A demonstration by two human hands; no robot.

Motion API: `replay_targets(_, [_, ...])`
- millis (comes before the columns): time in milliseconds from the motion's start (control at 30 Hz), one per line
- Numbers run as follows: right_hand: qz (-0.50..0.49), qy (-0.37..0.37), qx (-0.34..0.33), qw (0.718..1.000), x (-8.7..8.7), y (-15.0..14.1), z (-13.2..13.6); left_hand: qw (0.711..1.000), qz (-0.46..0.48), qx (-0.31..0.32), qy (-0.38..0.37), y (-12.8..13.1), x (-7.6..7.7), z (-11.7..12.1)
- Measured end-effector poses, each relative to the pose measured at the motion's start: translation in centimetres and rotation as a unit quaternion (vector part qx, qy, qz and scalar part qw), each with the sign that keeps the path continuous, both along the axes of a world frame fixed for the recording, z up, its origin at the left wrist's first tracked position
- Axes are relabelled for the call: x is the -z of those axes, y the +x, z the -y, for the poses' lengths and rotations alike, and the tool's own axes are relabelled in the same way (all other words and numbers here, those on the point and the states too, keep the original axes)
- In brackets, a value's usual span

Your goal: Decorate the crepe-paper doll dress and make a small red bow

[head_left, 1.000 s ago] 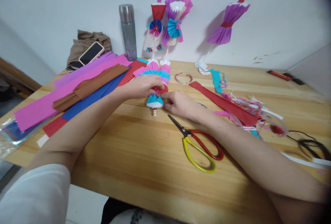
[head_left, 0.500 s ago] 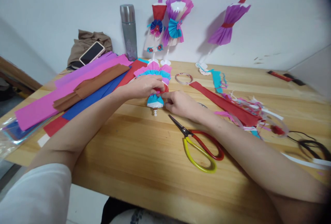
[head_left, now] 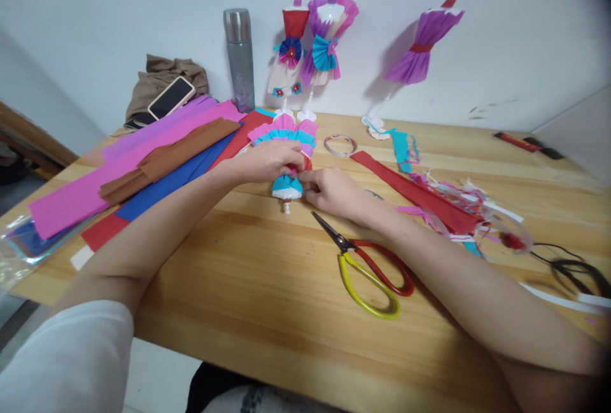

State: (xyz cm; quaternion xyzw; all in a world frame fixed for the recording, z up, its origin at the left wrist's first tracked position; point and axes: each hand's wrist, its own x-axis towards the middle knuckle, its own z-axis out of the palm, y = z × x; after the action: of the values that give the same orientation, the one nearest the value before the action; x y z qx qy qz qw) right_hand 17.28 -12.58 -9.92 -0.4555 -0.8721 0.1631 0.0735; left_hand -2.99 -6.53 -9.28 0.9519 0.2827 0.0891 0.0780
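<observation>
Crepe paper sheets (head_left: 143, 165) are lying along the tabletop's (head_left: 248, 286) left edge; near the far edge, a paper doll dress (head_left: 287, 158) is being pinched by the left hand (head_left: 267, 161) and right hand (head_left: 334, 191), grips pressed together on it; scissors (head_left: 367, 263) are lying just right

Scissors (head_left: 367, 266) lie near crepe sheets (head_left: 143, 165), a flask (head_left: 239, 60) and a phone (head_left: 170, 97)

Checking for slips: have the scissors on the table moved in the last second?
No. The scissors lie in the same place beside the right forearm, against the table grain.
</observation>
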Motion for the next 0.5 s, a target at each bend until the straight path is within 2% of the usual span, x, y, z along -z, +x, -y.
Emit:
replay_targets(200, [0.016, -0.003, 0.016, 1.0, -0.29, -0.19, 0.21, 1.0, -0.016, -0.008, 0.001, 0.03, 0.02, -0.31])
replay_targets(500, [0.019, 0.011, 0.001, 1.0, -0.26, -0.1, 0.11, 0.999, -0.012, -0.012, 0.037, -0.04, 0.41, -0.35])
